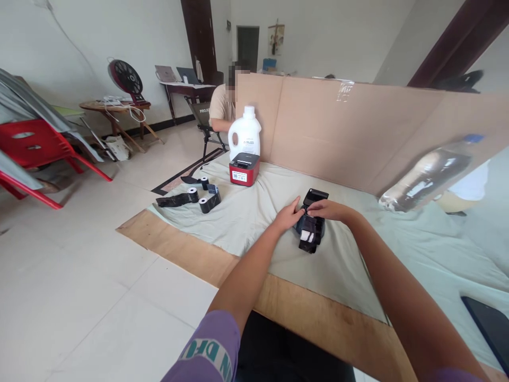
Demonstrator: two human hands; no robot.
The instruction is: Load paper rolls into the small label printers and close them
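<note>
A small black device (314,228), which looks like a receipt printer with its lid (316,196) raised, sits on the cloth in front of me. A strip of black material with a white patch (307,235) lies over its near end. My left hand (288,215) grips the device's left side, thumb against it and one finger pointing up. From the right, my right hand (331,210) reaches over the middle of the device with its fingers bent together; what they pinch, if anything, is hidden. Several black rolls with white ends (210,201) lie to the left, partly unwound.
Behind stand a red and black box-shaped machine (244,172) and a white jug (248,135). A cardboard panel (330,130) walls off the back, with a large bottle (431,175) leaning at right. A phone (487,326) lies at lower right. A person (222,109) sits beyond the panel.
</note>
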